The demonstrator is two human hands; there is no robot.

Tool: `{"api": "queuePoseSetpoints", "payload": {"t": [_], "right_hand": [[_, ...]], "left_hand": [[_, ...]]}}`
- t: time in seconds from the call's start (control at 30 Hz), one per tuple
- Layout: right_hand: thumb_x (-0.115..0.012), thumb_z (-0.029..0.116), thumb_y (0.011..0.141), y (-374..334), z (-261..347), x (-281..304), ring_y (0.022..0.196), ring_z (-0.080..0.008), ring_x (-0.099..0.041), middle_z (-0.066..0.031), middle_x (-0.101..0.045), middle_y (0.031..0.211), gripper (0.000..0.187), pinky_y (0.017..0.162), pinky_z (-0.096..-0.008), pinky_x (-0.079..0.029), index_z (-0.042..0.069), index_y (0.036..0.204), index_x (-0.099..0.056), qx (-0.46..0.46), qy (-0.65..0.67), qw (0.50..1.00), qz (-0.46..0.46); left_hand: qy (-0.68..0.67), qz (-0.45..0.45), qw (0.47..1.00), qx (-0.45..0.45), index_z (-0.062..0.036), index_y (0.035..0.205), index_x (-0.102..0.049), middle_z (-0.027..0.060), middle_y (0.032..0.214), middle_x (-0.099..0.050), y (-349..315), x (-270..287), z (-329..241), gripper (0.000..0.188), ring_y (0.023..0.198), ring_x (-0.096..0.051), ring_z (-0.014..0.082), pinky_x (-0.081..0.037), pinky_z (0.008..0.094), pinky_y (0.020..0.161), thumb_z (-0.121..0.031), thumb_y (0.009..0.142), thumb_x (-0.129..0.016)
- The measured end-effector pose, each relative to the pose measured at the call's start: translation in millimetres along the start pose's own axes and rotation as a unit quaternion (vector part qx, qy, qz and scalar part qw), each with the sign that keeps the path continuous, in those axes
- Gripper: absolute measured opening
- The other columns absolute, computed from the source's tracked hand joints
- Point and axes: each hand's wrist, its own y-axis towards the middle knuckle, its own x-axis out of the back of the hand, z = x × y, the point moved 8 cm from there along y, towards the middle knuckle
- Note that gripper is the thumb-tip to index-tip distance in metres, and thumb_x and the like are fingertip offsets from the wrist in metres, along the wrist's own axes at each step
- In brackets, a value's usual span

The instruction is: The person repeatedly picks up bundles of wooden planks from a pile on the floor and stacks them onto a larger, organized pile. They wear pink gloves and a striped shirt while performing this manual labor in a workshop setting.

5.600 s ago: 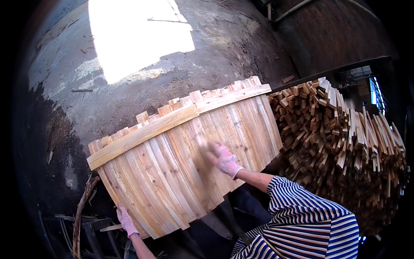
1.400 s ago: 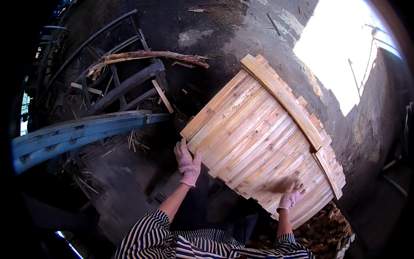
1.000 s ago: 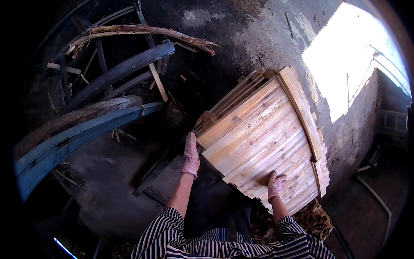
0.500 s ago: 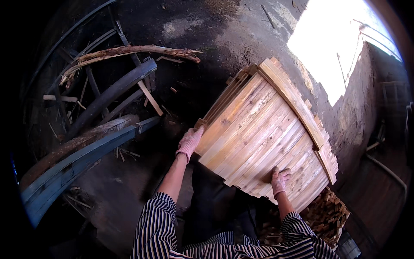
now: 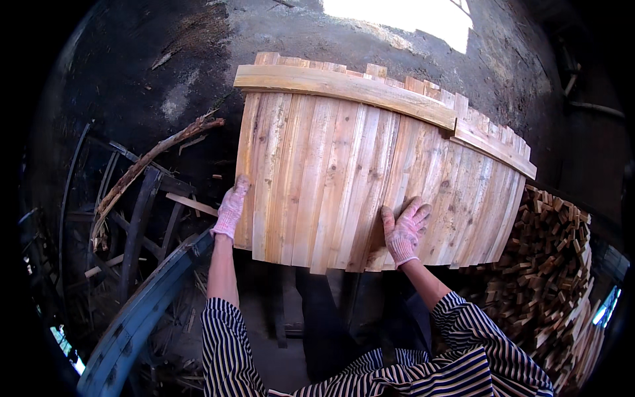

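Observation:
A broad panel of narrow wooden slats (image 5: 317,172) lies in front of me, side by side, their ends uneven along the far and near edges. A lengthwise wooden batten (image 5: 344,85) crosses the slats near the far edge, and a shorter batten (image 5: 496,148) continues it on the right. My left hand (image 5: 231,206), in a pinkish knitted glove, grips the panel's left edge; its fingers are partly hidden there. With fingers spread, my gloved right hand (image 5: 405,231) rests flat on the slats, right of the middle and close to the near edge.
To the right rises a large heap of short wood offcuts (image 5: 542,258). On the left are a curved blue beam (image 5: 142,317), dark metal frame pieces (image 5: 139,225) and a long bark-covered strip (image 5: 149,159). Bright light falls on the dark floor (image 5: 403,20) at the far side.
The panel has swung counterclockwise in view, its left end moving left, and now lies more squarely before me. Both hands moved with it, and the view has shifted to the right.

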Motion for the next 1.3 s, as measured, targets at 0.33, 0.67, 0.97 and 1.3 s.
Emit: {"api": "queuePoseSetpoints", "payload": {"t": [0.33,0.67,0.97,1.3], "right_hand": [[-0.071,0.049,0.086,8.2,-1.7,24.5,0.148,-0.0619,-0.009,-0.0423,-0.011,0.159,0.107,0.117,-0.0707,-0.014,-0.005,0.158,-0.013,0.004,0.064,0.997,0.039],[-0.070,0.045,0.087,11.5,-38.6,57.3,0.151,-0.0549,-0.010,-0.0316,-0.013,0.164,0.086,0.118,-0.0695,-0.016,0.008,0.155,-0.034,0.076,0.263,0.955,0.117],[-0.056,0.044,0.099,-33.6,-412.1,46.7,0.138,-0.0437,-0.044,-0.0281,-0.043,0.150,0.066,0.114,-0.0447,-0.039,0.001,0.146,-0.046,-0.395,0.373,0.837,-0.070],[-0.051,0.071,0.095,-78.7,-527.5,-28.4,0.153,-0.0429,-0.022,-0.0206,-0.017,0.168,0.100,0.117,-0.0610,-0.030,0.012,0.164,-0.010,-0.490,0.787,0.371,0.049]], "left_hand": [[-0.094,0.030,0.995,0.005,-0.0078,0.161,-0.028,0.0114,0.154,-0.045,1.1,-14.6,7.3,0.087,0.134,-0.051,0.0237,-0.042,0.0364,0.113,-0.069,0.101,-0.041],[0.238,-0.148,0.959,0.045,-0.0032,0.156,-0.036,0.0206,0.156,-0.042,-11.1,36.4,-23.2,0.089,0.139,-0.047,0.0353,-0.041,0.0456,0.113,-0.068,0.096,-0.053],[0.329,-0.107,0.933,-0.103,0.0044,0.156,-0.030,0.0296,0.155,-0.036,-130.1,-236.9,-192.5,0.091,0.139,-0.043,0.0396,-0.040,0.0450,0.113,-0.052,0.095,-0.067],[0.229,0.250,0.939,-0.049,-0.0057,0.145,-0.053,0.0136,0.139,-0.059,-293.6,-414.1,-198.4,0.063,0.123,-0.056,0.0248,-0.046,0.0382,0.101,-0.049,0.100,-0.062]]}}
